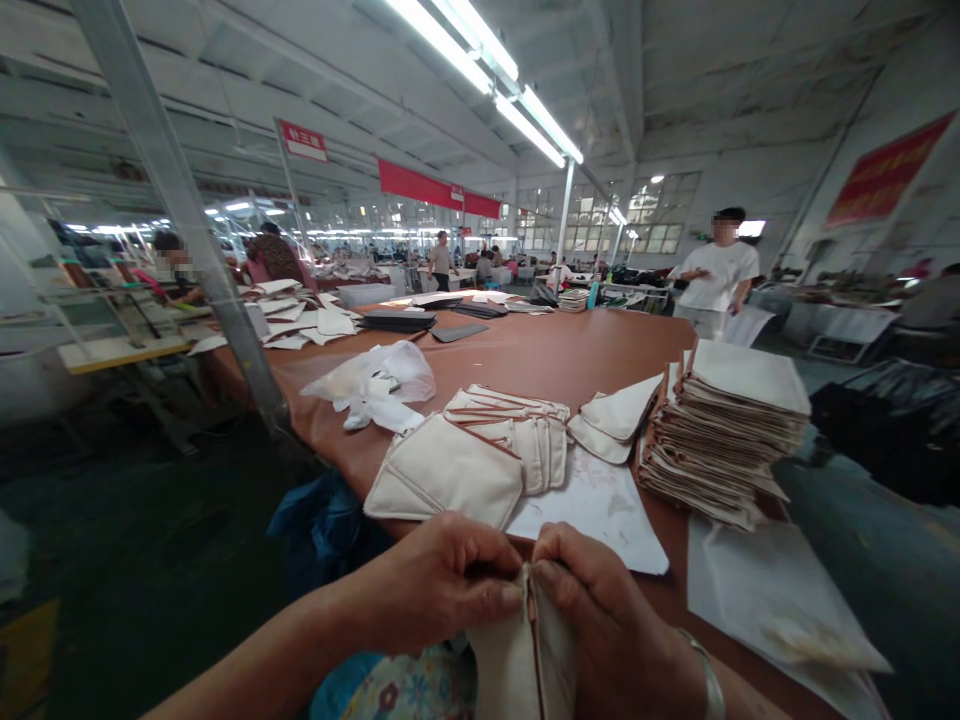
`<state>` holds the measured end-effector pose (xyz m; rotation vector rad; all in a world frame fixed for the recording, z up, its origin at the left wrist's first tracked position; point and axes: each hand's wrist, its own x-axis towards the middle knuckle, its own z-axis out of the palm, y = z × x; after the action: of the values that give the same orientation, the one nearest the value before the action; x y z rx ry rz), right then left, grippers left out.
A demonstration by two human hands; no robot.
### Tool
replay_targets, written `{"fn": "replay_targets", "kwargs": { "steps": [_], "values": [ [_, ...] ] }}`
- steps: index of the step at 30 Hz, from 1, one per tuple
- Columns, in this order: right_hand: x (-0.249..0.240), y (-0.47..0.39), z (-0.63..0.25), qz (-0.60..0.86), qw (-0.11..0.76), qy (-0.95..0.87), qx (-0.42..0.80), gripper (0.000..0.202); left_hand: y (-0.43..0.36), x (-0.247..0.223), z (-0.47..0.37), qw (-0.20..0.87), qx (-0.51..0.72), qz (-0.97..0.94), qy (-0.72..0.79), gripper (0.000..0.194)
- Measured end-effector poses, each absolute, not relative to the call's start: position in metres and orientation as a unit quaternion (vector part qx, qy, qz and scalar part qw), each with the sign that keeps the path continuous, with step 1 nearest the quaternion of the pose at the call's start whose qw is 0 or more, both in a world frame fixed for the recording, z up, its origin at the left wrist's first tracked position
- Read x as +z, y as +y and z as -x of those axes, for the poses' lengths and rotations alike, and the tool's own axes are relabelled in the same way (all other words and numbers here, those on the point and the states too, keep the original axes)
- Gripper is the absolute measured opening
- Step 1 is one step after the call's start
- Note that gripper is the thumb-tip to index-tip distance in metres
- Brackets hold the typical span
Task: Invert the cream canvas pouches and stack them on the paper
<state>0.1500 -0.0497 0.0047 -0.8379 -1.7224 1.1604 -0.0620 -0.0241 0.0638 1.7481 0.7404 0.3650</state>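
Observation:
A cream fabric panel with a brown inner edge (504, 665) hangs upright between my hands, close to my body. My left hand (442, 575) pinches its top edge from the left, thumb and fingers closed. On the other side my right hand (592, 600), with a bangle at the wrist, grips the same top edge. The two thumbs nearly meet at a seam where brown shows between the cream layers. Just beyond lie sewn cream panels (450, 470) and a fanned row of similar pieces (536, 445). The lower end of the held panel runs out of view.
A tall stack of cream panels (724, 430) stands right on the brown-covered table (525, 350). White sheets (600, 510), a plastic bag (382, 380) and dark flat pieces (397, 320) lie about. A metal post (180, 200) rises at left. A person in white (720, 270) stands beyond the table.

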Motion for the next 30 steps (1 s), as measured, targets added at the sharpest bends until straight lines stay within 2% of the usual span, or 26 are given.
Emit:
{"fn": "replay_targets", "kwargs": {
  "steps": [5,10,14,20,27,30],
  "values": [
    [0.013,-0.051,-0.152,0.328,0.418,-0.591,0.607,0.033,-0.032,0.062,0.056,0.457,0.196,-0.782,0.376,0.017],
    [0.018,-0.053,-0.151,0.316,0.413,-0.550,0.653,0.038,-0.039,0.056,0.050,0.290,0.189,-0.856,0.385,0.022],
    [0.013,-0.055,-0.151,0.304,0.409,-0.536,0.673,0.033,-0.043,0.055,0.050,0.160,0.172,-0.912,0.336,0.023],
    [0.013,-0.053,-0.154,0.317,0.412,-0.515,0.681,0.032,-0.042,0.057,0.055,0.093,0.168,-0.940,0.283,0.023],
    [0.010,-0.047,-0.153,0.332,0.364,-0.558,0.667,0.032,-0.047,0.050,0.047,-0.119,0.084,-0.955,0.259,0.013],
    [0.002,-0.046,-0.151,0.339,0.376,-0.529,0.681,0.029,-0.051,0.048,0.042,-0.160,0.070,-0.951,0.256,0.012]
  ]
}}
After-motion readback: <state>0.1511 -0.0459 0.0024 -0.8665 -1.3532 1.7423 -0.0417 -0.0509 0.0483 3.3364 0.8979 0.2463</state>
